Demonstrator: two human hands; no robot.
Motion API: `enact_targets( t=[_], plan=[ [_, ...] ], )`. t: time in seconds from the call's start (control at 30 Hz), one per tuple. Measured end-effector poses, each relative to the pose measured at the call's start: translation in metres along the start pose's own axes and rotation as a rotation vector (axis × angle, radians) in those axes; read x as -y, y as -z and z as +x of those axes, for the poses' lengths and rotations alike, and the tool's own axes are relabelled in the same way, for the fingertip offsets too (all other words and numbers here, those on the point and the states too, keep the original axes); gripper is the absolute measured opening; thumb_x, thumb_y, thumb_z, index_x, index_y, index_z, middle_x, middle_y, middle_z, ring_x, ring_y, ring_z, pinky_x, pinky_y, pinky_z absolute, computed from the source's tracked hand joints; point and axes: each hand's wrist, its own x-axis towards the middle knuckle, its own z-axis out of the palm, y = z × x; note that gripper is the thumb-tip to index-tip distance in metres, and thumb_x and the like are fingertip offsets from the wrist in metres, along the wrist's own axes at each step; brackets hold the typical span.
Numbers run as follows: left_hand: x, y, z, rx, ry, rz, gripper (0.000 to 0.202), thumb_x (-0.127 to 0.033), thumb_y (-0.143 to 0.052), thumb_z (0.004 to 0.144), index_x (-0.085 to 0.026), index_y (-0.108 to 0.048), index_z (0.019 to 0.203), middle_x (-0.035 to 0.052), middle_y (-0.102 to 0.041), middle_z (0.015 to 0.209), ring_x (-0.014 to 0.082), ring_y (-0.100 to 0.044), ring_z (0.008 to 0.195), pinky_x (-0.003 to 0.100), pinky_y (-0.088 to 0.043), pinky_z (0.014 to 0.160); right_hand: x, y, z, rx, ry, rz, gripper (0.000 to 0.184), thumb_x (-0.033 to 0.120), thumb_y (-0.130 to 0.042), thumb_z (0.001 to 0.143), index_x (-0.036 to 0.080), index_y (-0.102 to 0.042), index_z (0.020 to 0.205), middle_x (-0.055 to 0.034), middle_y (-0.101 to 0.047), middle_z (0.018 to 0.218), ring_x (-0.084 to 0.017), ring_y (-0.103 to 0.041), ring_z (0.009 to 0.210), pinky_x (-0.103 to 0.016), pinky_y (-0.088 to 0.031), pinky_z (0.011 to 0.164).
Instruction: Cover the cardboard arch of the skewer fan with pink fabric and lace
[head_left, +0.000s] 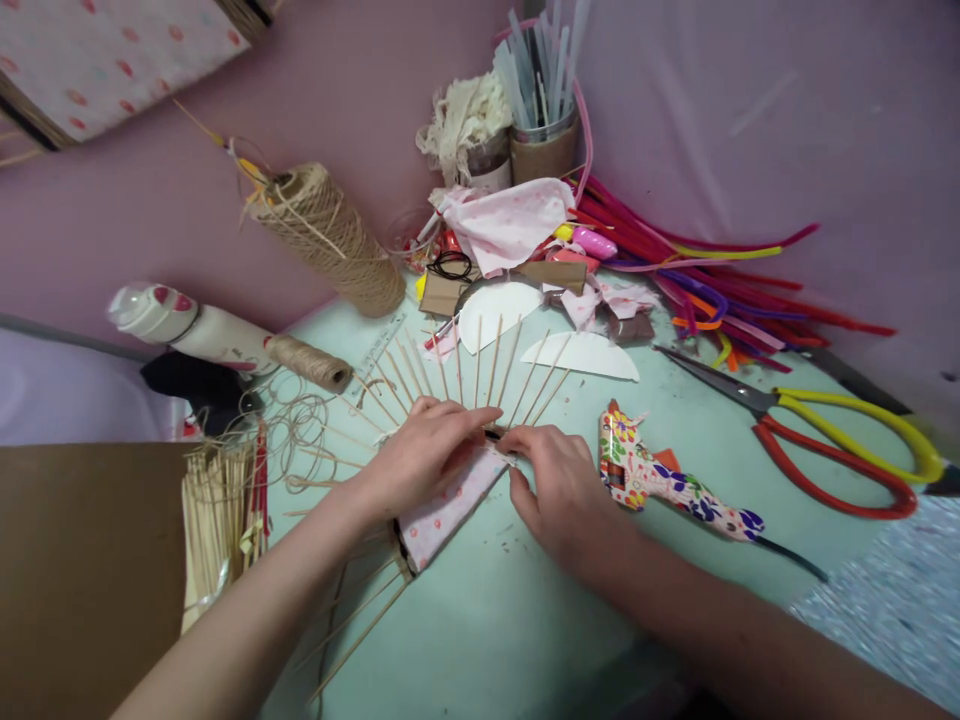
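A half-round piece covered in pink dotted fabric (pixel 442 515) lies on the table, its straight edge slanting up to the right. Thin wooden sticks (pixel 496 362) fan out from its curved edge. Over its upper part rests my left hand (pixel 424 450), fingers bent across the rim and holding it, index finger reaching right. My right hand (pixel 559 490) pinches the piece's upper right corner with thumb and fingertips, where a frayed whitish strip shows. The fingertips of both hands nearly meet there. The rim under my left palm is hidden.
Right of my hands lie a flowered glue gun (pixel 630 465) and large scissors (pixel 772 405). Twine cones (pixel 337 240), a white bottle (pixel 187 325) and bundled sticks (pixel 217 530) stand or lie left. White half-discs (pixel 581 355), fabric scraps (pixel 510 220) and pipe cleaners (pixel 697 270) lie behind.
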Motion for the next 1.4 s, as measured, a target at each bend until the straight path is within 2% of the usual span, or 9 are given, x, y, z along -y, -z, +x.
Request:
enact_targets(
  t=[0.13, 0.43, 0.53, 0.77, 0.87, 1.03, 1.23, 1.4],
  plan=[
    [-0.004, 0.002, 0.0, -0.009, -0.018, 0.003, 0.042, -0.012, -0.044, 0.093, -0.024, -0.038, 0.133, 0.0019, -0.069, 0.098, 0.017, -0.061, 0.093, 0.034, -0.038, 0.082, 0.0, -0.003, -0.002, 0.019, 0.017, -0.02, 0.034, -0.001, -0.046, 0.08, 0.016, -0.05, 0.11, -0.0082, -0.068, 0.1, -0.025, -0.06, 0.094, -0.037, -0.04, 0.078],
    [-0.007, 0.002, 0.001, 0.047, -0.004, 0.014, 0.052, -0.007, -0.043, 0.086, -0.023, -0.036, 0.135, 0.0033, -0.068, 0.102, 0.0182, -0.063, 0.094, 0.035, -0.041, 0.084, 0.0, -0.006, -0.003, 0.081, -0.011, -0.051, 0.037, 0.0, -0.047, 0.079, 0.015, -0.049, 0.112, -0.0098, -0.066, 0.099, -0.027, -0.058, 0.095, -0.041, -0.041, 0.079],
    [-0.008, 0.003, 0.002, 0.07, 0.001, 0.012, 0.052, -0.006, -0.044, 0.085, -0.022, -0.037, 0.133, 0.0045, -0.068, 0.105, 0.019, -0.063, 0.097, 0.036, -0.041, 0.086, 0.001, -0.003, -0.003, 0.058, -0.018, -0.003, 0.036, 0.002, -0.05, 0.078, 0.016, -0.05, 0.111, -0.0093, -0.066, 0.1, -0.027, -0.058, 0.095, -0.04, -0.042, 0.079],
    [-0.008, 0.008, 0.009, 0.148, -0.013, 0.063, 0.048, -0.006, -0.043, 0.085, -0.02, -0.041, 0.132, 0.0069, -0.069, 0.104, 0.0204, -0.062, 0.097, 0.037, -0.039, 0.085, -0.002, 0.006, 0.0, -0.113, -0.064, 0.057, 0.024, 0.008, -0.051, 0.081, 0.018, -0.05, 0.103, -0.0073, -0.063, 0.093, -0.023, -0.058, 0.089, -0.036, -0.045, 0.077],
    [-0.009, 0.011, 0.01, 0.152, -0.022, 0.096, 0.048, -0.006, -0.043, 0.085, -0.019, -0.042, 0.131, 0.008, -0.068, 0.104, 0.0212, -0.061, 0.096, 0.037, -0.038, 0.084, -0.003, 0.007, 0.001, -0.109, -0.067, 0.057, 0.022, 0.009, -0.05, 0.081, 0.018, -0.05, 0.102, -0.007, -0.064, 0.092, -0.023, -0.059, 0.088, -0.037, -0.045, 0.076],
    [-0.009, 0.012, 0.008, 0.054, 0.006, 0.047, 0.052, 0.0, -0.04, 0.081, -0.021, -0.043, 0.129, 0.0066, -0.068, 0.109, 0.0197, -0.06, 0.102, 0.036, -0.038, 0.088, -0.002, 0.009, 0.001, -0.122, -0.067, 0.075, 0.022, 0.008, -0.049, 0.081, 0.018, -0.049, 0.101, -0.0072, -0.063, 0.092, -0.023, -0.059, 0.087, -0.037, -0.044, 0.075],
    [-0.008, 0.004, 0.01, 0.143, -0.023, 0.018, 0.053, -0.003, -0.045, 0.077, -0.021, -0.046, 0.127, 0.0042, -0.069, 0.104, 0.0191, -0.063, 0.097, 0.036, -0.038, 0.09, -0.001, 0.012, 0.0, -0.131, -0.069, 0.098, 0.02, 0.009, -0.048, 0.083, 0.018, -0.05, 0.101, -0.0076, -0.064, 0.093, -0.023, -0.059, 0.089, -0.038, -0.044, 0.076],
    [-0.007, 0.005, 0.012, 0.171, -0.065, 0.06, 0.054, -0.004, -0.046, 0.078, -0.02, -0.043, 0.129, 0.006, -0.07, 0.107, 0.0202, -0.064, 0.097, 0.038, -0.039, 0.091, -0.001, 0.015, 0.0, -0.114, -0.094, 0.11, 0.02, 0.01, -0.048, 0.083, 0.019, -0.05, 0.102, -0.0082, -0.065, 0.094, -0.024, -0.059, 0.09, -0.038, -0.045, 0.077]
  ],
)
